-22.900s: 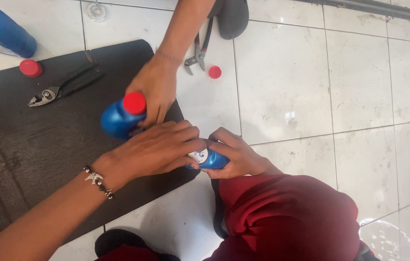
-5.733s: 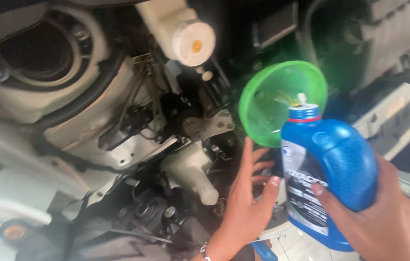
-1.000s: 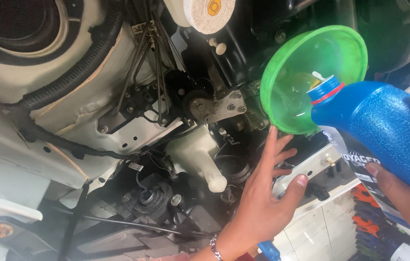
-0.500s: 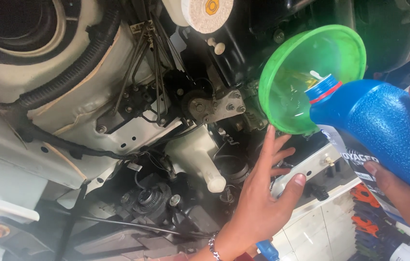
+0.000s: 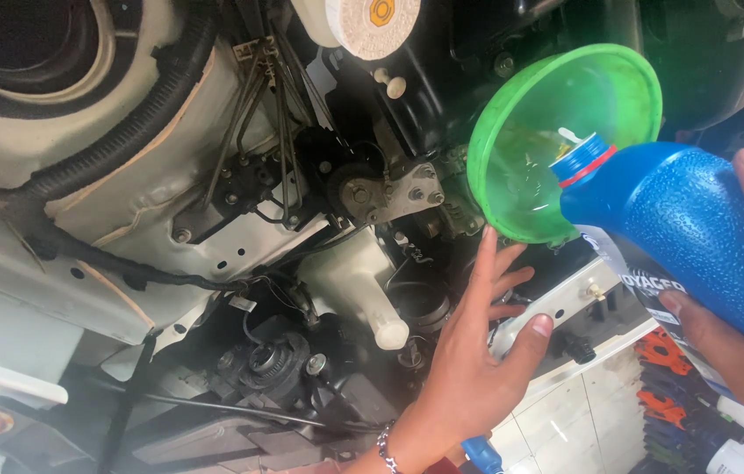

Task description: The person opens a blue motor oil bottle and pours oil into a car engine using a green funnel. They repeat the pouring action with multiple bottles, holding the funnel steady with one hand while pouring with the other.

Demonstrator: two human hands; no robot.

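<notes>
Blue plastic bottle (image 5: 697,237) lies tilted in the right of the view, its long axis running from lower right to upper left, with the open neck pointing up-left into the bowl of a green funnel (image 5: 556,132). The neck, ringed by a red band, sits inside the funnel's rim, over its lower right part. The right hand (image 5: 740,333) holds the bottle by its body, well back from the neck: the fingers wrap the underside across the label, and a thumb shows on top near the right edge of the view. So the grip closes firmly round the bottle's wide part, while the pouring end juts clear of the hand.

The left hand (image 5: 477,351) is raised below the funnel with its fingers spread and slightly curled. Its fingertips lie just under the funnel's lower rim, but whether they touch it cannot be told. This hand holds nothing; a beaded bracelet (image 5: 385,448) circles its wrist.

Behind the funnel are engine bay parts: a white reservoir (image 5: 359,281), a black corrugated hose (image 5: 126,140), and a round white cap with a yellow centre (image 5: 376,17).
</notes>
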